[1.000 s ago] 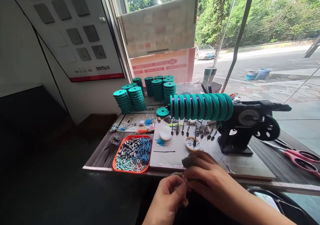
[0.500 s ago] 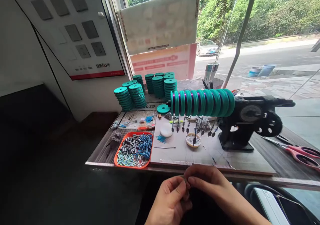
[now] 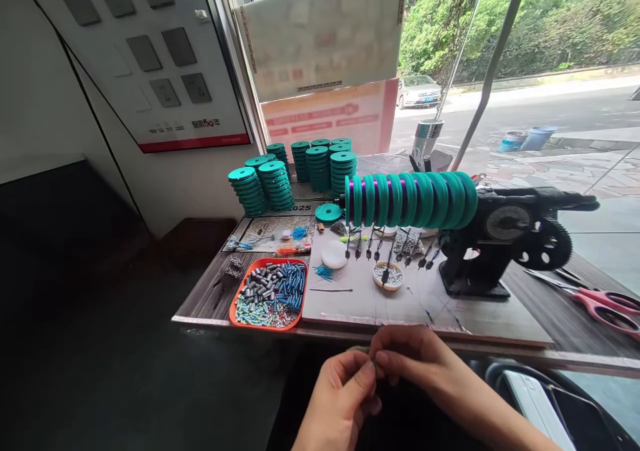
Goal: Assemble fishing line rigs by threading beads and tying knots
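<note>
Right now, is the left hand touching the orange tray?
Apart; the head view shows the table edge and dark space between the left hand and the orange tray.

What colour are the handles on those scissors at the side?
The scissors have pinkish-red handles, dark inside the loops; the head view shows them best.

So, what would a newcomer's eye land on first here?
Probably the row of teal spools on the black machine, towards the right of the table. Next, the orange tray of blue, grey and pale green pieces, front left. Then the left hand and right hand, fingertips together by the front edge.
</note>
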Available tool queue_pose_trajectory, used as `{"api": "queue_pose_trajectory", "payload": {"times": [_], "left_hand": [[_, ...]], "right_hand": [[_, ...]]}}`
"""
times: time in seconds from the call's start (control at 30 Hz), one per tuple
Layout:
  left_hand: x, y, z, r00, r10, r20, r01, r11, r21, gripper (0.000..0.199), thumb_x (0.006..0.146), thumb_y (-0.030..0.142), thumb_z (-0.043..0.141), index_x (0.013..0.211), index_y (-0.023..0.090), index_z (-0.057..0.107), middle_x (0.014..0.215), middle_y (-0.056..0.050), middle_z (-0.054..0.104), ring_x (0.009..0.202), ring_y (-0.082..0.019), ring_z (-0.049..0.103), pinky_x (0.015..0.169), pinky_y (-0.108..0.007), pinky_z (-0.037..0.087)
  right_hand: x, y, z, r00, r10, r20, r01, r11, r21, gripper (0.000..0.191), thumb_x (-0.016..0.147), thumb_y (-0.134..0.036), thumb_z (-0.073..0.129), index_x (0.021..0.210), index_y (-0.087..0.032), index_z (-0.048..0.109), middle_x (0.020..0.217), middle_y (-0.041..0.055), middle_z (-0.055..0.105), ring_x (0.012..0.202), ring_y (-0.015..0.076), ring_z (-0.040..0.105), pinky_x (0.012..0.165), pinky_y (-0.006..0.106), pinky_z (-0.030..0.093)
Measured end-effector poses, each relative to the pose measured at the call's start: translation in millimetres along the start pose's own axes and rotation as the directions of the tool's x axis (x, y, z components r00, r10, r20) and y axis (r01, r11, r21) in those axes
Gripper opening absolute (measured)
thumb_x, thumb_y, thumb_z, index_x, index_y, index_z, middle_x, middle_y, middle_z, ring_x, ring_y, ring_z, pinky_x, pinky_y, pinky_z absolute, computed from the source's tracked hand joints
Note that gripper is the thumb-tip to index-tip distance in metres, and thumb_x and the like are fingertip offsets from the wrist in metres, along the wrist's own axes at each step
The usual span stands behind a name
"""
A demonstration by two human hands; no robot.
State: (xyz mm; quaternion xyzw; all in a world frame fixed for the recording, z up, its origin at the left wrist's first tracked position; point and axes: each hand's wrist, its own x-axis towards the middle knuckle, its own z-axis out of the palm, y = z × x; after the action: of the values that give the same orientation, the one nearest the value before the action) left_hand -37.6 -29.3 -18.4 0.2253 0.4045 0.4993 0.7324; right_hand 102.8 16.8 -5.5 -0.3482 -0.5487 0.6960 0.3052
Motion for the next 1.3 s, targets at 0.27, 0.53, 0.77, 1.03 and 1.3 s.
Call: {"api": "queue_pose_trajectory", "payload": {"times": [0.27, 0.53, 0.77, 1.03, 1.3], "left_hand": [[0.3, -4.9, -5.7, 0.999, 0.026, -0.034, -0.023, 0.995, 0.094, 0.033, 0.058, 0.044, 0.078, 0.061, 0.013, 0.068, 0.056, 0.003, 0.047, 0.049, -0.005, 0.035, 0.049, -0.02, 0.026], [-0.7, -9.9, -13.8, 0.996, 0.079, -0.037, -0.07, 0.977, 0.2, 0.035, 0.062, 0.046, 0.075, 0.074, 0.013, 0.071, 0.064, -0.002, 0.057, 0.054, -0.008, 0.04, 0.054, -0.022, 0.027], [-0.2, -8.5, -14.8, 0.997, 0.068, -0.027, -0.061, 0.974, 0.219, 0.033, 0.062, 0.044, 0.075, 0.07, 0.012, 0.071, 0.063, -0.002, 0.057, 0.054, -0.008, 0.039, 0.054, -0.023, 0.028], [-3.0, -11.3, -14.6, 0.986, 0.119, -0.119, -0.092, 0.973, 0.212, 0.03, 0.056, 0.043, 0.079, 0.068, 0.016, 0.071, 0.06, 0.001, 0.054, 0.053, -0.008, 0.04, 0.053, -0.021, 0.031], [-8.4, -9.3, -7.8, 0.992, 0.12, 0.034, -0.124, 0.973, 0.197, 0.025, 0.058, 0.042, 0.078, 0.061, 0.018, 0.072, 0.061, 0.0, 0.056, 0.052, -0.007, 0.04, 0.058, -0.023, 0.035]], "right_hand": [[-3.0, 6.6, 4.8, 0.996, -0.013, -0.091, 0.009, 0.999, -0.052, 0.023, 0.075, -0.038, 0.064, 0.073, -0.016, 0.058, 0.064, -0.0024, 0.054, 0.063, 0.0119, 0.048, 0.059, 0.023, 0.037], [-2.7, 7.8, 10.2, 0.997, -0.015, -0.079, 0.013, 0.999, -0.034, 0.027, 0.077, -0.041, 0.061, 0.072, -0.016, 0.055, 0.064, -0.0029, 0.051, 0.06, 0.0105, 0.046, 0.057, 0.023, 0.036], [-2.6, 8.6, 11.7, 0.997, -0.005, -0.083, 0.003, 1.0, -0.028, 0.03, 0.076, -0.044, 0.061, 0.069, -0.016, 0.054, 0.063, -0.0029, 0.049, 0.059, 0.0107, 0.046, 0.055, 0.022, 0.037], [-24.6, 9.2, 13.3, 0.952, -0.184, -0.245, 0.097, 0.939, -0.329, 0.019, 0.079, -0.039, 0.058, 0.076, -0.02, 0.062, 0.074, 0.0025, 0.063, 0.07, 0.0176, 0.057, 0.065, 0.025, 0.045], [-63.3, 57.8, -36.9, 0.594, -0.085, -0.8, -0.077, 0.984, -0.163, 0.031, 0.067, -0.05, 0.067, 0.076, -0.021, 0.067, 0.065, 0.0017, 0.066, 0.064, 0.0223, 0.061, 0.059, 0.029, 0.048]]}}
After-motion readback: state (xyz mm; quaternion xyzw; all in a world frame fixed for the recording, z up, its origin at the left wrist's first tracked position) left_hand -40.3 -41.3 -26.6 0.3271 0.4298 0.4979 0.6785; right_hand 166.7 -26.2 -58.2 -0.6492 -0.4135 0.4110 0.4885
